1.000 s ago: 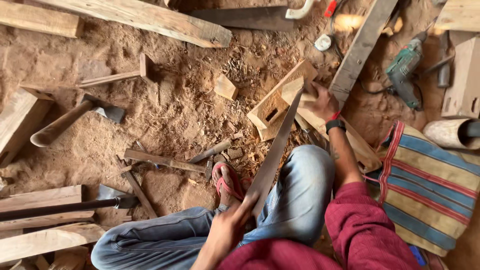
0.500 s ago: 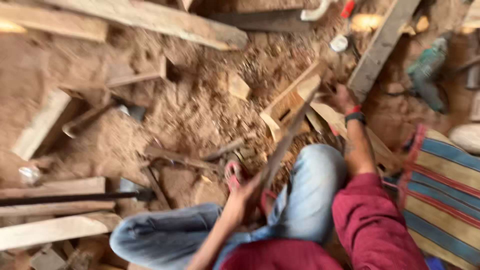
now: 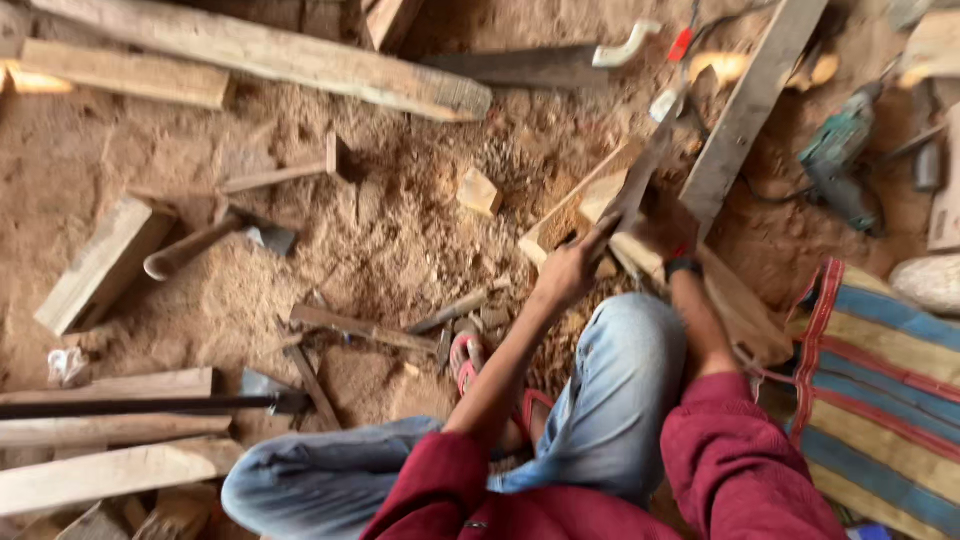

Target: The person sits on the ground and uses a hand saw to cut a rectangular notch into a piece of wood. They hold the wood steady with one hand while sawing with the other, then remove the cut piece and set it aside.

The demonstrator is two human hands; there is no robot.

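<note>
I sit on a sawdust floor in jeans and a red top. My left hand [image 3: 567, 268] grips the handle of a hand saw [image 3: 640, 175], whose blurred blade runs up and to the right across a pale wooden frame piece [image 3: 562, 218]. Just right of the blade, my right hand [image 3: 660, 228], a dark band on its wrist, presses on the wood. My foot in a red sandal [image 3: 468, 362] rests just below the piece.
A wooden-handled adze [image 3: 215, 240] lies at the left and a small wood block [image 3: 478, 190] in the middle. Long planks [image 3: 270, 55] cross the top. A green power drill [image 3: 840, 165] and a grey board [image 3: 750, 110] are upper right, a striped cloth [image 3: 880, 390] at right.
My left hand has pushed from near my knee forward to the wooden piece, driving the saw up and away. My right hand stays on the wood. The camera has shifted.
</note>
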